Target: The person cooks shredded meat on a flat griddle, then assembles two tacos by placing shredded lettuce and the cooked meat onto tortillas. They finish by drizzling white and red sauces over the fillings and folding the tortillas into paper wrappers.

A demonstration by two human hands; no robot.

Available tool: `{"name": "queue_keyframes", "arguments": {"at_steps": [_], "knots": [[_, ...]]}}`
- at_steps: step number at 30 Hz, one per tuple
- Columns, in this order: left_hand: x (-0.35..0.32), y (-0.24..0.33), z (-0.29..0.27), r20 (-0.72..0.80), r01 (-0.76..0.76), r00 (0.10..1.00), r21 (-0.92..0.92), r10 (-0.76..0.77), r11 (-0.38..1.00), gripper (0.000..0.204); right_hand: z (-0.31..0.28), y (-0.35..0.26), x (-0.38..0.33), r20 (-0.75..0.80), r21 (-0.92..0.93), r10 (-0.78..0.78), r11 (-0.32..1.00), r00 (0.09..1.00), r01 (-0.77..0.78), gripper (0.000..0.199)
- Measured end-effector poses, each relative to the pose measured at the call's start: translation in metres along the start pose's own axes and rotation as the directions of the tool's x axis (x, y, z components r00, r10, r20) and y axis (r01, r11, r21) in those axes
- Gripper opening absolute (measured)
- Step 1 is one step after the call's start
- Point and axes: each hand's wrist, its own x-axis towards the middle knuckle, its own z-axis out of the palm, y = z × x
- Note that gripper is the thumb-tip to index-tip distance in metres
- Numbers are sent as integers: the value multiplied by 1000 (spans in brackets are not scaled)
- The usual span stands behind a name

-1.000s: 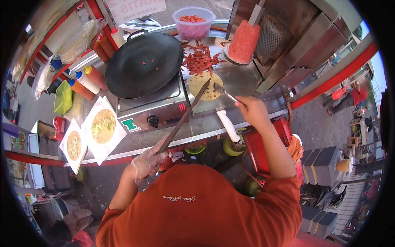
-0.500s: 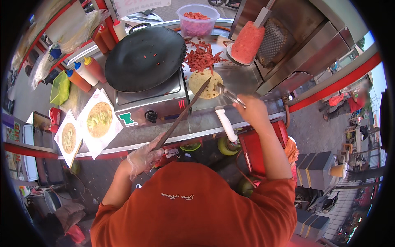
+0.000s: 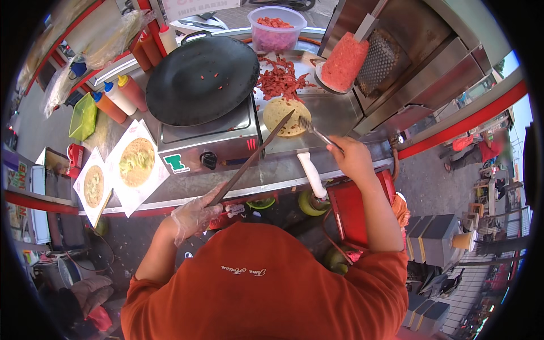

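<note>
My left hand (image 3: 196,217), in a clear plastic glove, grips a long dark knife (image 3: 243,167) that slants up and to the right. Its pointed tip lies over a round flatbread (image 3: 277,113) on the metal griddle tray (image 3: 334,116). In my bare right hand (image 3: 352,157) is a metal fork (image 3: 321,135), its tines at the flatbread's right edge. Just beyond the bread, shredded red meat (image 3: 281,79) is heaped on the tray. A white-handled tool (image 3: 311,174) rests at the counter's front edge, below the tray.
Left of the tray, a large black pan (image 3: 201,82) covers the stove (image 3: 187,153). Two topped flatbreads (image 3: 137,162) lie on white papers, near sauce bottles (image 3: 119,99) and a green basket (image 3: 83,118). A red meat cone (image 3: 344,62) and a plastic tub (image 3: 276,37) stand behind.
The fork has turned in my right hand, and its tines now show more clearly at the bread's edge. The knife stays over the flatbread. The whole view has shifted slightly.
</note>
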Motion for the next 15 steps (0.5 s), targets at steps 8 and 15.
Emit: {"name": "queue_keyframes", "arguments": {"at_steps": [8,15], "knots": [[1,-1,0,-20,27,999,9,-27,1000,66,10,-6,1,59,-17,-46,999,997,47,33],[0,-2,-1,11,5,1000,21,-5,1000,70,10,-2,-1,-3,-18,-33,999,999,33,33]]}}
